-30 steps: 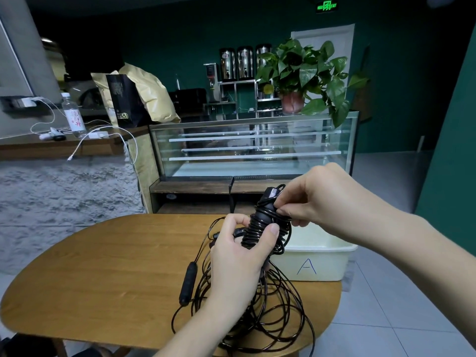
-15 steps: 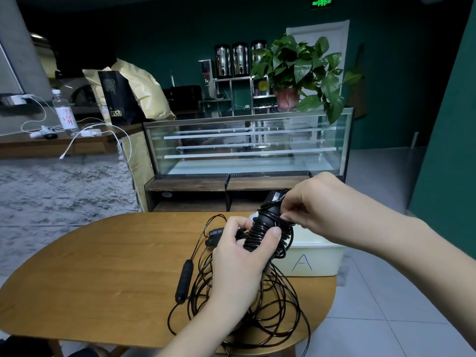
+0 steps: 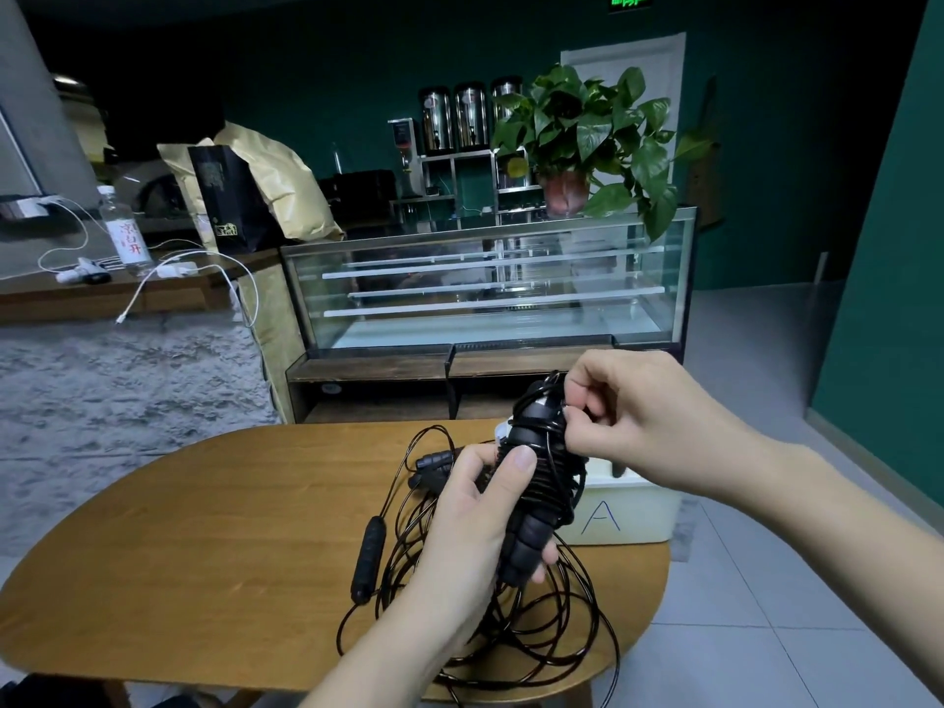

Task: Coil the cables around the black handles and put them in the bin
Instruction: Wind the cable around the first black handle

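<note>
Above the round wooden table [image 3: 204, 528], approx mid-frame, the left hand [image 3: 470, 523] grips a pair of black handles [image 3: 531, 508] held together as one bundle, tilted a bit right of upright; thumb presses across the wound turns, other fingers curl round the back. Right hand [image 3: 643, 431] pinches the black cable [image 3: 549, 442] near the top of the bundle w/ thumb & forefinger, other fingers curled.

Judgement: step in hand = winding cable onto the handles, partly done. Upper half is wrapped; a lot of loose cable [image 3: 551, 625] lies in tangled loops on the table below. A second set of handles, one [image 3: 369, 559] lying left of the loops and more [image 3: 434, 465] behind the left hand, isn't wound yet.

To do it well, prob.:
- keep the left thumb on the last turn so wraps don't spring loose
- lay each turn just beside the prior one, snug, no crossing
- feed slack w/ the right hand under light tension; too hard a pull may drag the tangle and the other handles along
- watch for knots in the pile before they reach the bundle

White bin [image 3: 633, 508], marked "A", sits at the table's far right edge, just behind the hands; whether it holds anything can't be told.
</note>
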A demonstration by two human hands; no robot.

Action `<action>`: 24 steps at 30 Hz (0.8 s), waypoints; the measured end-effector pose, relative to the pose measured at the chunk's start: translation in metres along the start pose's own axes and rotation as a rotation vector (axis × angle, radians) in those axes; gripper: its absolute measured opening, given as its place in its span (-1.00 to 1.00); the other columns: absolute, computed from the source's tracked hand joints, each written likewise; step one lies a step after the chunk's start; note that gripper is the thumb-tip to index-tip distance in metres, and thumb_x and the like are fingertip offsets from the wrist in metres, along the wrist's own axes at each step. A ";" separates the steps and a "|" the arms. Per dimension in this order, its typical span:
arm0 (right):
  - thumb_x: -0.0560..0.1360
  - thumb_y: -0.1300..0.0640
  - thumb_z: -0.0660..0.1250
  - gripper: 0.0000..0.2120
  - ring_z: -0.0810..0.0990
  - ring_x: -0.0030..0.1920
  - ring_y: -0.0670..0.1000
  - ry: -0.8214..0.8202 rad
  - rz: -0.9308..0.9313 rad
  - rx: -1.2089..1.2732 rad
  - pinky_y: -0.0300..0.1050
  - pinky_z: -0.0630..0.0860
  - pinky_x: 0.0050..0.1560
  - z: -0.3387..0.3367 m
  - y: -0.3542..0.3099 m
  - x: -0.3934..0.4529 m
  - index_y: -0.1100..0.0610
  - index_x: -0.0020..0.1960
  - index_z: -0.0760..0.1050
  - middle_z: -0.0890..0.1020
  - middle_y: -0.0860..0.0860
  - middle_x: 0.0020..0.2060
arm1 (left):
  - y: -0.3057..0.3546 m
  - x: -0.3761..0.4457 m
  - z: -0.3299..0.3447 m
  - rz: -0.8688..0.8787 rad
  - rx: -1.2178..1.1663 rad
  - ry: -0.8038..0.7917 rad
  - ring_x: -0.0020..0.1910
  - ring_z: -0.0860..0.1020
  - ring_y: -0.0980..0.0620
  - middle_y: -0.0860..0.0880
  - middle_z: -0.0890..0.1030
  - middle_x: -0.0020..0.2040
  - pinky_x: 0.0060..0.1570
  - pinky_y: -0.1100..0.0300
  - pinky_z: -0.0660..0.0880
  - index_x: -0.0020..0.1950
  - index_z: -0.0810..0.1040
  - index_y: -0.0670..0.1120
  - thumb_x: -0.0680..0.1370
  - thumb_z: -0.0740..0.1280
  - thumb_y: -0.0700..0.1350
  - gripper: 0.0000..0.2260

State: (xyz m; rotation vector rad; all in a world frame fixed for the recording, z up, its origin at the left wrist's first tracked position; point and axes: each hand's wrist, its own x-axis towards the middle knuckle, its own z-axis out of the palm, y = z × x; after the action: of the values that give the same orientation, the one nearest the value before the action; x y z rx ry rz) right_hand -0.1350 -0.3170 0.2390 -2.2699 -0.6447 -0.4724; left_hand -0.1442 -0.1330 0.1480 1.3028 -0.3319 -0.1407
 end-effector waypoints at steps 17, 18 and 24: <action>0.57 0.20 0.35 -0.96 0.57 -0.41 0.03 0.199 0.189 0.597 -0.11 0.55 -0.29 0.049 0.028 -0.001 0.17 -0.01 0.51 0.62 -0.04 -0.30 | -0.021 0.010 -0.005 -0.117 -0.262 0.043 -0.30 0.58 -0.18 -0.30 0.61 -0.03 -0.36 0.07 0.52 0.36 0.37 -0.17 0.55 0.37 0.27 -0.39; 0.57 0.20 0.35 -0.94 0.59 -0.36 0.02 0.222 0.211 0.628 -0.09 0.58 -0.27 0.051 0.032 -0.001 0.17 0.04 0.52 0.64 -0.06 -0.24 | -0.022 0.015 -0.006 -0.121 -0.263 0.067 -0.29 0.59 -0.18 -0.29 0.63 -0.03 -0.35 0.06 0.53 0.37 0.36 -0.17 0.56 0.33 0.25 -0.41; 0.60 0.15 0.31 -0.91 0.66 -0.08 0.02 0.334 0.325 0.580 -0.04 0.65 -0.17 0.065 0.073 0.004 0.10 0.04 0.59 0.67 -0.04 -0.08 | -0.029 0.065 -0.010 -0.120 -0.149 0.096 -0.16 0.64 -0.26 -0.38 0.64 0.10 -0.15 -0.06 0.59 0.36 0.30 -0.13 0.61 0.26 0.09 -0.57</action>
State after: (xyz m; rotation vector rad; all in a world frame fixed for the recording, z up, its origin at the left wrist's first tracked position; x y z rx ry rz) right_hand -0.0808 -0.3135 0.1573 -1.6511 -0.1958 -0.4226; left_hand -0.0776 -0.1499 0.1280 1.1775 -0.1582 -0.2001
